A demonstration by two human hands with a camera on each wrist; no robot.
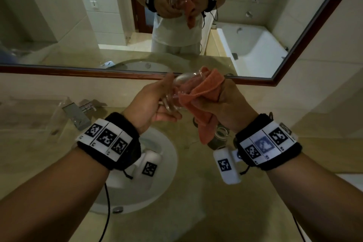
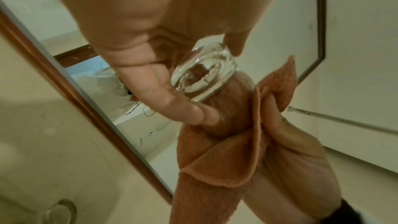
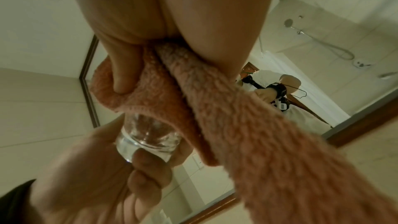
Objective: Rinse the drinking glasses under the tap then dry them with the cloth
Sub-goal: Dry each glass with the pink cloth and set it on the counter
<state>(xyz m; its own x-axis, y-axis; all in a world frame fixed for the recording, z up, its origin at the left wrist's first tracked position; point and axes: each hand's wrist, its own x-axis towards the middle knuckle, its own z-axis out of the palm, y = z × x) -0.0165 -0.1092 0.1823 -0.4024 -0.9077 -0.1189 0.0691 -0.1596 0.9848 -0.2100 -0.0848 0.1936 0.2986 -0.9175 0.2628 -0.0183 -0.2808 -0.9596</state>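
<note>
A clear drinking glass [image 1: 177, 88] is held in the air above the counter, lying sideways with its thick base [image 2: 202, 74] toward me. My left hand [image 1: 167, 102] grips it round the base end, thumb [image 2: 172, 100] along one side. My right hand [image 1: 222, 98] clutches an orange cloth [image 1: 204, 94] and has part of it pushed into the glass's mouth; the rest hangs down. The right wrist view shows the glass [image 3: 146, 135] half wrapped by the cloth [image 3: 237, 125], with my left hand's fingers [image 3: 140, 168] round its base.
A second glass [image 1: 222, 133] stands on the beige counter below my right wrist. The white sink [image 1: 167, 182] lies under my left forearm. A wood-framed mirror [image 1: 137, 74] runs along the wall just beyond my hands. A clear tray [image 1: 49, 116] sits at the left.
</note>
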